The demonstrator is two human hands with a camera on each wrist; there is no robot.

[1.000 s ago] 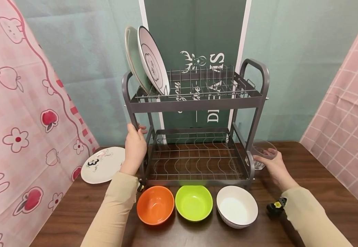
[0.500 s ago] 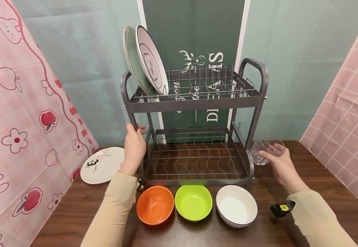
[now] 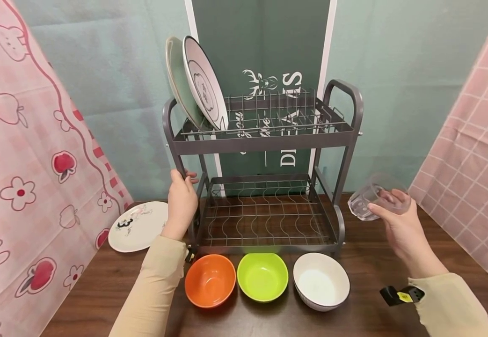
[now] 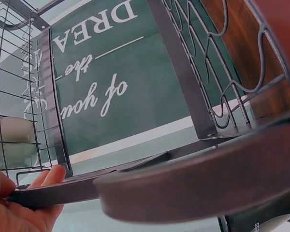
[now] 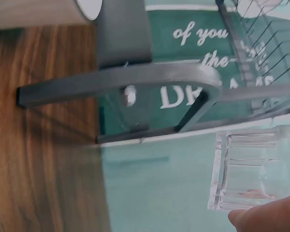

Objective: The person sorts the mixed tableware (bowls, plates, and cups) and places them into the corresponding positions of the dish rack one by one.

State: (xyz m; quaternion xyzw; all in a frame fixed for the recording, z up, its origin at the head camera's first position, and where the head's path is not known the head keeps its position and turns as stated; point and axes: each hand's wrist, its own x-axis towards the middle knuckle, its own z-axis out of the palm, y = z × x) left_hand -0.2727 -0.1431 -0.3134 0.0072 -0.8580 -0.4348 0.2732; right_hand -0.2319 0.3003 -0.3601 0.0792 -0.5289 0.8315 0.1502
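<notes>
In the head view, my left hand [image 3: 182, 200] grips the left upright post of the grey two-tier dish rack [image 3: 265, 143]. The left wrist view shows its fingers [image 4: 54, 175] curled round that post. My right hand [image 3: 409, 234] holds a clear drinking glass [image 3: 362, 205] in the air, right of the rack. The glass is tilted, its base pointing left toward the rack. Seen from the right wrist, the thumb [image 5: 261, 220] presses the side of the glass, and most of that hand is out of frame. A white plate [image 3: 210, 86] and a green plate [image 3: 177, 70] lean on the upper tier's left.
An orange bowl [image 3: 210, 282], a lime green bowl [image 3: 262, 278] and a white bowl [image 3: 321, 282] stand in a row before the rack. A patterned white plate [image 3: 142, 229] lies left of it. Curtains and pink tile-patterned cloth [image 3: 471, 187] border the wooden table [image 3: 260, 323].
My right hand has lifted the glass off the table beside the rack and carried it up and to the right, tilting it. The left hand stays on the post.
</notes>
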